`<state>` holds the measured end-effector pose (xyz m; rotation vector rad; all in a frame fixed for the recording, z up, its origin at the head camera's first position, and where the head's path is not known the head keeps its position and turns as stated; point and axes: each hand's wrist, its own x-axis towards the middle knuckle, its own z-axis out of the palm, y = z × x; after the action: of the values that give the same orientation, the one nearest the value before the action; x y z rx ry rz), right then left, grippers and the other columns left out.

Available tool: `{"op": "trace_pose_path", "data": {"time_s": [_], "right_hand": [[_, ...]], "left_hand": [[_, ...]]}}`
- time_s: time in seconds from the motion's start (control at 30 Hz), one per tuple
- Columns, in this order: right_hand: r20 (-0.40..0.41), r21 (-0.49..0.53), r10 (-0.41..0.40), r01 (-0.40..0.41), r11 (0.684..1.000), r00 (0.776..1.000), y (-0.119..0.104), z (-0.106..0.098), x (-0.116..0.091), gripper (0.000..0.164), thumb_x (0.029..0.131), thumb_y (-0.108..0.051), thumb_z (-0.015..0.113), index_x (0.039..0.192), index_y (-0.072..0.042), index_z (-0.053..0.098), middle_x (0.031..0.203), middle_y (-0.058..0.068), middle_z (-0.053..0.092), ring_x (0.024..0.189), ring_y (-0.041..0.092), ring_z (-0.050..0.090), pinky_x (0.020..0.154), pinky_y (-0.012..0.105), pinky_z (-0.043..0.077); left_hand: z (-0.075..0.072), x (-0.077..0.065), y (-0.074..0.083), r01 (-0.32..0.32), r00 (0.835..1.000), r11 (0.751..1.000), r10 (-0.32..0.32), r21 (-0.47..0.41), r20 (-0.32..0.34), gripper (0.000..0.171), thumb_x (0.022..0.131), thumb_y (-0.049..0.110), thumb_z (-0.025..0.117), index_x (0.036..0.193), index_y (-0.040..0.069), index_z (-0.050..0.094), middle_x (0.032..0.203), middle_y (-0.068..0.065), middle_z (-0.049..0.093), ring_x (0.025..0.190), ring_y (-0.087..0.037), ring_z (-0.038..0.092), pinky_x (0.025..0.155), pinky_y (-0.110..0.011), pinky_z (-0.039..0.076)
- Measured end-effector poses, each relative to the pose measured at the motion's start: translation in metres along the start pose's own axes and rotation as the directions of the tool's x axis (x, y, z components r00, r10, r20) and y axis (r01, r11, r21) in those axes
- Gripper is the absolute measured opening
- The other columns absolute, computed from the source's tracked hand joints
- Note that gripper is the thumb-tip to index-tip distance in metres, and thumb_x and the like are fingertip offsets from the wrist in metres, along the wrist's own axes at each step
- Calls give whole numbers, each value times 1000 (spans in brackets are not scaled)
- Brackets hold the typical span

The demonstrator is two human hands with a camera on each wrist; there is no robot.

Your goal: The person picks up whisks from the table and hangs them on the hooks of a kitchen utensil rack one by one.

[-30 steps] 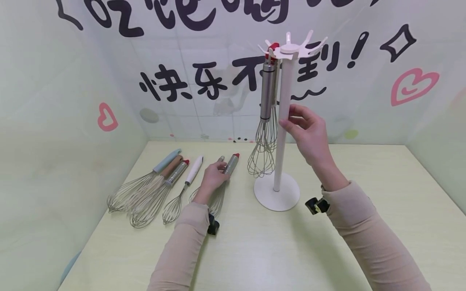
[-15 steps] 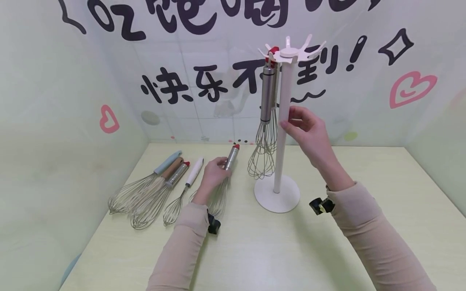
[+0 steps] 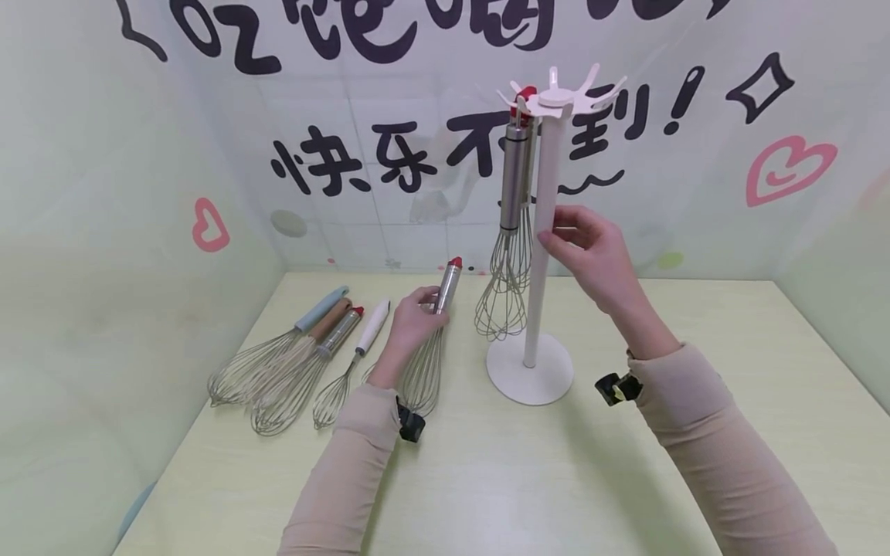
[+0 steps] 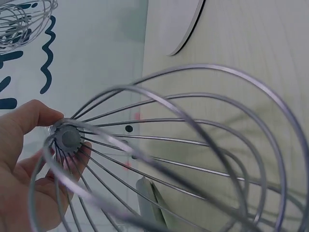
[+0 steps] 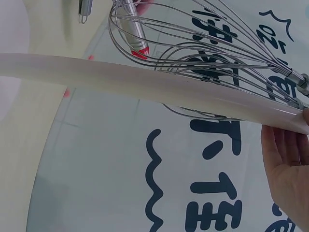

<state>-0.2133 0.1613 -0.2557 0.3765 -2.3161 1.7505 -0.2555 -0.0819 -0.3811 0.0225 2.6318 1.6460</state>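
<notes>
The table [image 3: 730,324] ends at the back wall [image 3: 403,208], between the left wall [image 3: 104,270] and the right wall [image 3: 848,293]; right of the stand [image 3: 539,301] its top stretches to the right wall, and nearer the person it continues past the base [image 3: 556,382]; a strip of tabletop parts the base from the steel whisk [image 3: 448,286].

Two hung whisks [image 3: 513,181] dangle on the stand's left, just beside its pole; at far left lie a blue whisk [image 3: 321,307], a brown whisk [image 3: 331,319] and a red-tipped whisk [image 3: 341,333], wires overlapping, with a white whisk [image 3: 373,324] just beside them; a looped handle [image 5: 85,7] lies on the table.

The left hand [image 3: 413,328] curls thumb and fingers round the steel whisk's handle, red end towards the back wall, wires towards the wrist; whether those wires touch the table I cannot tell; the right hand [image 3: 598,259] grips the pole, thumb in front, well above the base.
</notes>
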Motion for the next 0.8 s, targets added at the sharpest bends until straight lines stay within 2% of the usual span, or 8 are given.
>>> {"op": "trace_pose_path", "data": {"time_s": [0.17, 0.43, 0.67, 0.8], "right_hand": [[-4, -8, -12, 12, 1000, 1000, -1, -1, 1, 35, 93, -10, 60, 125, 4, 55, 101, -16, 58, 96, -1, 61, 90, 16, 51], [-4, -38, -15, 15, 999, 1000, -2, 0, 1, 34, 93, -9, 60, 125, 3, 55, 101, -14, 57, 96, 0, 61, 92, 18, 51], [-15, -52, -16, 15, 999, 1000, -2, 1, -1, 34, 93, -10, 60, 124, 3, 55, 100, -17, 58, 96, -2, 60, 93, 20, 51], [-24, -67, -19, 17, 998, 1000, -2, 1, -1, 34, 93, -11, 60, 124, 2, 56, 100, -15, 58, 95, -2, 60, 94, 21, 51]], "left_hand": [[-2, -1, 7, -41, 999, 999, 41, -30, -12, 58, 81, 2, 63, 137, 5, 49, 130, -17, 56, 110, -33, 61, 88, -39, 57], [-8, -4, 26, -54, 998, 993, 49, -103, -51, 56, 83, 4, 63, 137, 13, 50, 130, -12, 56, 113, -29, 61, 83, -36, 57], [-12, -11, 47, -146, 986, 976, 130, -162, -105, 57, 81, 4, 63, 136, 12, 51, 128, -11, 56, 113, -28, 60, 85, -36, 57], [-13, -15, 58, -179, 979, 964, 154, -198, -135, 58, 81, 5, 63, 136, 14, 51, 129, -9, 54, 113, -26, 59, 87, -37, 56]]}}
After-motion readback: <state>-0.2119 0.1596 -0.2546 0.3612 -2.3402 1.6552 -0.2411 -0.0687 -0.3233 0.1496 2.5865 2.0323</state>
